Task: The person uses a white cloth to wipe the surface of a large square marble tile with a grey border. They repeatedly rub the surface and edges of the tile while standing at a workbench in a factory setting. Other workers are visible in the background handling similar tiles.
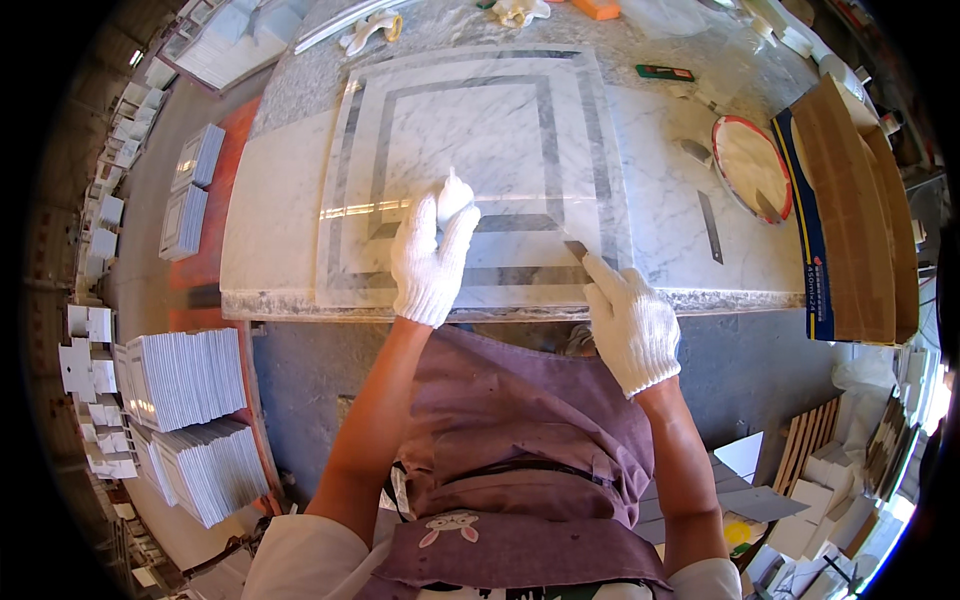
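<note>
A square white marble panel (470, 130) with grey inlaid bands lies flat on the work table near its front edge. My left hand (432, 255), in a white knit glove, is closed around a small white bottle (454, 196) with a pointed nozzle, over the panel's lower middle. The nozzle points away from me. My right hand (632, 325), gloved too, grips a small flat metal scraper blade (575, 249) at the panel's near right corner. The blade's tip is at the outer grey band; whether it touches the stone I cannot tell.
Right of the panel lie a metal strip (710, 228), a red-rimmed round dish (783, 165) of pale paste and a green-and-black tool (665, 73). A cardboard box (845, 220) borders the table's right end. Stacked panels (190, 375) stand at left. Used gloves (372, 32) lie at the back.
</note>
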Motion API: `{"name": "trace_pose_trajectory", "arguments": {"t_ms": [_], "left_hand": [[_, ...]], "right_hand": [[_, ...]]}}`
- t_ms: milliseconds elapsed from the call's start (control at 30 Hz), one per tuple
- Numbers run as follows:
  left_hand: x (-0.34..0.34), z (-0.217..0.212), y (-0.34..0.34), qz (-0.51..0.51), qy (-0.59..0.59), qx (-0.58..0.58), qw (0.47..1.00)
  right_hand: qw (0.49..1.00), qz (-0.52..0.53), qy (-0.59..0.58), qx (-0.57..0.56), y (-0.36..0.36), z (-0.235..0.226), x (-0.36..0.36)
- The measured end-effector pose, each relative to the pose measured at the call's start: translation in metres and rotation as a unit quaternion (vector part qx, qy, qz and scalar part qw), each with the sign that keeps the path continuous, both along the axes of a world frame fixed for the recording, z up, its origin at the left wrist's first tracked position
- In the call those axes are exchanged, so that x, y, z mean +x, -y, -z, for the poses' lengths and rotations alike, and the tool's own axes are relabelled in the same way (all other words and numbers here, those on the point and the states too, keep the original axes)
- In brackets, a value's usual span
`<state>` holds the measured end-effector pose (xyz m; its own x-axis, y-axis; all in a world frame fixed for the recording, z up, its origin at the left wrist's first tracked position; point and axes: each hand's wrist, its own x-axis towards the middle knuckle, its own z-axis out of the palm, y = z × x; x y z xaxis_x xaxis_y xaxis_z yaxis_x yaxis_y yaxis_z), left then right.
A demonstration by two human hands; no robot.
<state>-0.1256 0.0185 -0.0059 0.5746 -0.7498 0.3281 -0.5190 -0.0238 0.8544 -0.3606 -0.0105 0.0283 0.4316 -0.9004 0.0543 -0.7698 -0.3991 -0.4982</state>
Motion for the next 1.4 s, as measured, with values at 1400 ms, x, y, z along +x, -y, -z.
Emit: {"name": "trace_pose_trajectory", "arguments": {"t_ms": [1400], "left_hand": [[0.001, 0.007, 0.021, 0.104, 0.571, 0.036, 0.813]], "right_hand": [[0.934, 0.032, 0.353, 0.042, -0.090, 0.065, -0.032]]}}
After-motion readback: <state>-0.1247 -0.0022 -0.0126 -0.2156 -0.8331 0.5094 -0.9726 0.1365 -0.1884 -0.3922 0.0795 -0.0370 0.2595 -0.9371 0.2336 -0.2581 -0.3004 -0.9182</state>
